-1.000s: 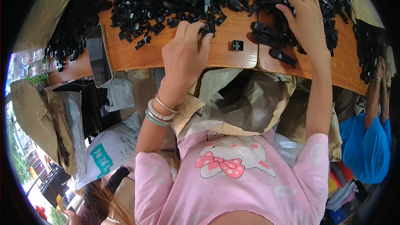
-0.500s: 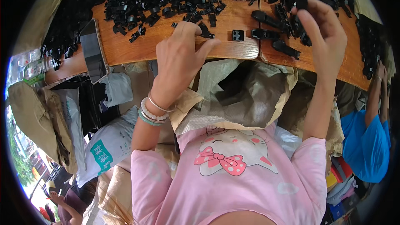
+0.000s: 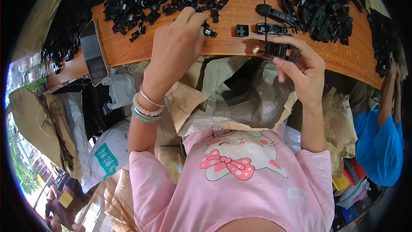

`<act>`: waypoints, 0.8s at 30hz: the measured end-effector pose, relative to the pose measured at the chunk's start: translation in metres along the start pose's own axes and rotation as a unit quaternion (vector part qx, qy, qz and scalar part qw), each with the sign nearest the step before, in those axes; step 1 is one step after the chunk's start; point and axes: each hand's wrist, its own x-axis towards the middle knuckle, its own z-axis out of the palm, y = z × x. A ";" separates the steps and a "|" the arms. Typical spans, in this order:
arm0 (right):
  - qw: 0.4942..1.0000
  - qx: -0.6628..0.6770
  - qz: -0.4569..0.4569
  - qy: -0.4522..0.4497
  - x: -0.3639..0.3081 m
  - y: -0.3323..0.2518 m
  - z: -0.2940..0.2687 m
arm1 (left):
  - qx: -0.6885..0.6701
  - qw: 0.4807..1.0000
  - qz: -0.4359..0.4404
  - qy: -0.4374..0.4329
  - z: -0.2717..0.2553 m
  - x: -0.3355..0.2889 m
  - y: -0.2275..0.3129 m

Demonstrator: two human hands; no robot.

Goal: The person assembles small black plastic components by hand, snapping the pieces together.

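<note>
In my right hand (image 3: pixel 307 71) is an oblong black plastic part (image 3: pixel 281 50) with a frame-like end, pinched between thumb and fingers just above the table's front edge. My left hand (image 3: pixel 176 45) reaches over the table with its fingers curled down at the edge of a heap of small black plastic pieces (image 3: pixel 150 17). Its fingertips are hidden behind the hand, so what they grip cannot be seen. One small black piece (image 3: pixel 209 31) lies right beside those fingers. Between the hands sits a small square black block (image 3: pixel 242 30) with round recesses. Longer black parts (image 3: pixel 272 29) lie beyond my right hand.
The wooden table (image 3: pixel 231 48) carries another heap of longer black parts (image 3: pixel 330 21) at right. A phone (image 3: pixel 94 53) rests at its left edge. An open paper-edged sack (image 3: pixel 240 99) hangs before my lap. A person in blue (image 3: pixel 380 146) is at far right.
My right hand has come down and left from the right-hand heap to the table's front edge, with the black part now plainly visible in it. My left hand has shifted slightly up and left, fingers drawn together.
</note>
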 end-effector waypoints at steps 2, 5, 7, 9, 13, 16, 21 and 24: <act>0.998 0.068 -0.016 0.002 0.000 0.005 0.007 | 0.022 1.000 0.021 0.008 0.002 0.002 -0.002; 0.991 0.128 -0.041 0.020 -0.002 0.012 0.013 | 0.004 0.999 0.021 0.033 0.004 0.003 0.001; 0.991 0.117 -0.049 0.039 -0.005 0.013 0.013 | -0.157 0.983 -0.004 0.091 0.007 0.004 0.016; 0.986 0.111 -0.072 0.098 -0.007 0.012 0.012 | -0.199 0.976 0.005 0.087 0.019 0.006 0.029; 0.983 0.041 -0.084 0.157 -0.005 0.001 0.004 | -0.213 0.975 0.004 0.065 0.031 0.010 0.038; 0.981 0.043 -0.089 0.164 -0.003 -0.002 -0.001 | -0.220 0.972 0.004 0.079 0.030 0.010 0.040; 0.904 -0.121 -0.378 0.159 0.021 0.005 -0.030 | -0.213 0.976 0.025 0.034 0.032 0.009 0.041; 0.944 0.067 -0.278 0.163 0.026 -0.011 -0.005 | -0.215 0.976 0.023 0.022 0.032 0.005 0.040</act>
